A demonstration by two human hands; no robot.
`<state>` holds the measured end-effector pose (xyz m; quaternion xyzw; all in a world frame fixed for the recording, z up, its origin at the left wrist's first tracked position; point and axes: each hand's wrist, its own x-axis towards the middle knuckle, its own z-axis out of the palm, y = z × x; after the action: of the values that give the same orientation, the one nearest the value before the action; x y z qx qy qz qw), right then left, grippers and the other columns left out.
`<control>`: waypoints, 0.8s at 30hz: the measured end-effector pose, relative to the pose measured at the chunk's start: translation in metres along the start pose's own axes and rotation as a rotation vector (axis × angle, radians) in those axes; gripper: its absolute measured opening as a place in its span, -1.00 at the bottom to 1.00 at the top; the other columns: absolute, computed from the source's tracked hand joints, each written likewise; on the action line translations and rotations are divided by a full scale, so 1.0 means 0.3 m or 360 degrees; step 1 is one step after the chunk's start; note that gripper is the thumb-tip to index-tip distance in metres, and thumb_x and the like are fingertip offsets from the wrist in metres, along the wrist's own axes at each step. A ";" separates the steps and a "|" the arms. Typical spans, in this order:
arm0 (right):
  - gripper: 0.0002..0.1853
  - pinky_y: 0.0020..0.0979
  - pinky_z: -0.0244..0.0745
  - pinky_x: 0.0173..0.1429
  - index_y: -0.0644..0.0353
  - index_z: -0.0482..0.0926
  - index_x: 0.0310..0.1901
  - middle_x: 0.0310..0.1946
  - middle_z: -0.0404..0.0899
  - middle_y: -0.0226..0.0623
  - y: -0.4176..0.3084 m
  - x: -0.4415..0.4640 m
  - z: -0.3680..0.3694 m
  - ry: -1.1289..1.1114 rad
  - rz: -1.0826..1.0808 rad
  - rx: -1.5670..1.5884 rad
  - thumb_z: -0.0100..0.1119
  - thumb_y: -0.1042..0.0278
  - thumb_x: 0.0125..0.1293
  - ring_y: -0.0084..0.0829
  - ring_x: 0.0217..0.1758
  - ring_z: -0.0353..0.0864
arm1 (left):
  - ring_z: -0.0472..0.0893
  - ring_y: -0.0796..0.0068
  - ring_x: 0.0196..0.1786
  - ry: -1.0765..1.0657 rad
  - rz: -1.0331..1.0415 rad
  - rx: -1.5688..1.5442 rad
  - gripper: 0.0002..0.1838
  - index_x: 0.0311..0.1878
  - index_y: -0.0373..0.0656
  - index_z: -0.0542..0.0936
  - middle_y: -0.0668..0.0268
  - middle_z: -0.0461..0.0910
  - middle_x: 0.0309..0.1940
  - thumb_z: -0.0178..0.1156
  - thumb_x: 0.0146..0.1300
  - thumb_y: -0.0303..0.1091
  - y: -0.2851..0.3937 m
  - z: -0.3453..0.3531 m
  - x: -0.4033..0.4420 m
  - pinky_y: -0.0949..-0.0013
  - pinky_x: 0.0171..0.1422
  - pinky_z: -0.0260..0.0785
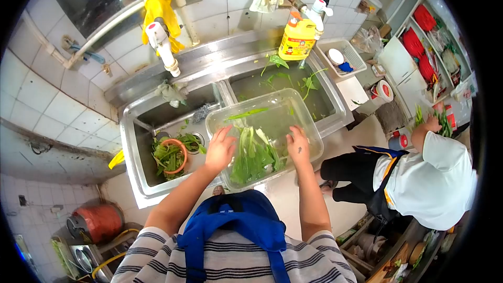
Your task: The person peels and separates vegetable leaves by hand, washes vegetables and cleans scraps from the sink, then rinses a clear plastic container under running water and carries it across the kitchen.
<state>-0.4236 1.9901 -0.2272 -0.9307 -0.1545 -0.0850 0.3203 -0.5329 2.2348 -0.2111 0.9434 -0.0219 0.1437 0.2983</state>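
Observation:
A clear plastic tub (314, 135) rests at the front of the double sink, overlapping both basins. Leafy greens with pale stalks (253, 158) lie bunched inside, and a single green strip (247, 113) is near its far side. My left hand (222, 148) is over the tub's left side, fingers spread, just left of the greens. Over the right part of the tub is my right hand (297, 144), its fingers apart and slightly bent. Neither hand visibly grips anything; whether they touch the tub or greens I cannot tell.
The left basin (153, 172) holds a brown-rimmed bowl of leaves (178, 163). Loose leaves float in the right basin (319, 91). Behind stand a yellow detergent jug (297, 39) and a white tap (163, 48). At right, a co-worker (427, 178) handles greens.

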 end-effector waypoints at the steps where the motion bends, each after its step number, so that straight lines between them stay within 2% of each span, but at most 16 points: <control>1: -0.70 -0.23 0.35 0.02 0.22 0.43 -0.11 -0.03 0.41 -0.07 -0.007 0.014 -0.002 -0.0003 -0.0011 -0.0001 0.08 0.45 0.07 -0.04 -0.03 0.41 | 0.25 0.05 0.18 0.0010 -0.0005 0.0000 -0.73 -0.20 -0.14 0.53 0.15 0.27 0.14 0.16 -0.06 -0.47 -0.002 -0.003 -0.013 0.16 0.21 0.15; 3: -0.69 -0.24 0.36 0.00 0.21 0.42 -0.09 -0.06 0.41 -0.06 -0.031 0.044 -0.008 0.0013 -0.0071 0.0058 0.08 0.47 0.07 -0.05 -0.04 0.42 | 0.27 0.04 0.17 0.0173 0.0042 0.0026 -0.72 -0.17 -0.15 0.50 0.10 0.27 0.14 0.16 -0.03 -0.48 0.000 -0.011 -0.038 0.14 0.22 0.14; 7: -0.64 -0.24 0.36 -0.02 0.20 0.38 -0.04 -0.07 0.41 -0.05 -0.082 0.177 0.014 0.0080 -0.0219 0.0185 0.08 0.49 0.07 -0.04 -0.05 0.42 | 0.24 0.04 0.20 0.0293 -0.0049 0.0027 -0.68 -0.11 -0.15 0.49 0.08 0.25 0.16 0.15 -0.01 -0.49 0.013 -0.038 -0.077 0.15 0.24 0.11; 9: -0.58 -0.25 0.37 -0.03 0.19 0.35 0.02 -0.07 0.41 -0.06 -0.089 0.272 0.041 0.0061 -0.0182 0.0311 0.11 0.49 0.07 -0.06 -0.06 0.44 | 0.24 0.00 0.19 0.0317 -0.0255 -0.0151 -0.62 -0.06 -0.15 0.46 0.04 0.23 0.15 0.15 -0.03 -0.53 0.010 -0.068 -0.106 0.16 0.24 0.12; 10: -0.58 -0.25 0.37 -0.03 0.19 0.35 0.02 -0.07 0.41 -0.06 -0.094 0.327 0.054 0.0068 -0.0180 0.0313 0.11 0.49 0.07 -0.06 -0.06 0.44 | 0.25 0.01 0.19 0.0332 -0.0266 -0.0089 -0.63 -0.06 -0.18 0.45 0.04 0.24 0.15 0.14 -0.02 -0.55 0.001 -0.082 -0.123 0.17 0.23 0.15; 12: -0.52 -0.25 0.36 -0.03 0.17 0.32 0.07 -0.07 0.41 -0.05 -0.099 0.451 0.076 -0.0076 -0.0079 0.0558 0.16 0.42 0.05 -0.10 -0.03 0.44 | 0.27 0.02 0.17 0.0358 -0.0343 -0.0062 -0.62 -0.05 -0.19 0.45 0.04 0.25 0.14 0.14 -0.01 -0.55 -0.004 -0.112 -0.163 0.18 0.22 0.16; 14: -0.41 -0.25 0.31 0.06 0.16 0.29 0.11 -0.04 0.39 0.04 -0.048 0.598 0.167 -0.0207 0.0003 0.0546 0.23 0.24 0.02 -0.08 0.03 0.39 | 0.31 0.05 0.15 0.0416 -0.0494 -0.0115 -0.62 -0.04 -0.20 0.44 0.05 0.26 0.13 0.12 -0.01 -0.58 0.000 -0.137 -0.196 0.22 0.19 0.20; 16: -0.22 -0.23 0.22 0.16 0.17 0.19 0.18 0.02 0.31 0.15 -0.038 0.725 0.221 -0.0384 0.0133 0.0338 0.26 0.00 -0.05 0.01 0.12 0.29 | 0.35 0.08 0.12 0.0440 -0.0652 -0.0157 -0.61 -0.03 -0.22 0.43 0.04 0.27 0.11 0.09 0.00 -0.62 0.008 -0.161 -0.230 0.27 0.13 0.25; 17: -0.22 -0.23 0.22 0.16 0.17 0.19 0.18 0.02 0.31 0.15 -0.016 0.790 0.265 -0.0373 0.0139 0.0349 0.26 0.00 -0.05 0.01 0.12 0.29 | 0.38 0.11 0.09 0.0434 -0.0742 -0.0119 -0.61 -0.03 -0.22 0.43 0.04 0.28 0.10 0.08 0.00 -0.63 0.006 -0.167 -0.252 0.29 0.10 0.29; 19: -0.02 -0.21 0.15 0.23 0.21 0.07 0.24 0.09 0.21 0.22 0.028 0.900 0.364 -0.0521 0.0393 0.0351 0.27 -0.17 -0.15 0.07 0.17 0.20 | 0.44 0.26 0.00 0.0397 -0.0814 -0.0022 -0.60 0.01 -0.26 0.38 0.08 0.28 0.10 0.03 0.03 -0.65 -0.012 -0.165 -0.317 0.35 0.01 0.34; 20: 0.07 -0.20 0.13 0.25 0.25 -0.01 0.26 0.15 0.12 0.19 0.020 0.937 0.382 -0.0518 0.0504 0.0350 0.28 -0.22 -0.19 0.06 0.21 0.16 | 0.46 0.27 -0.03 0.0448 -0.0940 -0.0142 -0.62 0.00 -0.26 0.39 0.08 0.29 0.09 0.02 0.04 -0.65 -0.001 -0.158 -0.334 0.36 -0.03 0.35; 21: 0.07 -0.20 0.13 0.25 0.25 -0.01 0.26 0.15 0.12 0.19 0.026 0.975 0.415 -0.0533 0.0497 0.0364 0.28 -0.22 -0.19 0.06 0.21 0.16 | 0.48 0.29 -0.06 0.0504 -0.1074 -0.0261 -0.63 -0.01 -0.26 0.40 0.08 0.30 0.07 0.02 0.05 -0.65 0.012 -0.148 -0.350 0.37 -0.08 0.37; 23: 0.09 -0.22 0.14 0.25 0.24 -0.05 0.27 0.17 0.08 0.17 0.037 1.022 0.498 -0.0295 0.0515 0.0153 0.28 -0.23 -0.19 0.06 0.20 0.17 | 0.50 0.32 -0.09 0.0519 -0.1090 -0.0261 -0.63 0.01 -0.27 0.38 0.09 0.28 0.08 -0.01 0.07 -0.66 0.027 -0.129 -0.376 0.38 -0.07 0.38; 24: 0.08 -0.22 0.21 0.19 0.21 -0.02 0.27 0.18 0.04 0.17 0.013 1.036 0.498 -0.0292 0.0573 0.0174 0.27 -0.26 -0.20 0.06 0.21 0.16 | 0.51 0.31 -0.10 0.0515 -0.1150 -0.0297 -0.63 0.01 -0.27 0.38 0.09 0.29 0.08 -0.01 0.07 -0.66 0.040 -0.122 -0.386 0.38 -0.06 0.39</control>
<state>-0.1219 2.1525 -0.2660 -0.9284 -0.0187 0.0671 0.3649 -0.6547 2.2406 -0.2088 0.8244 0.3454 0.1735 0.4135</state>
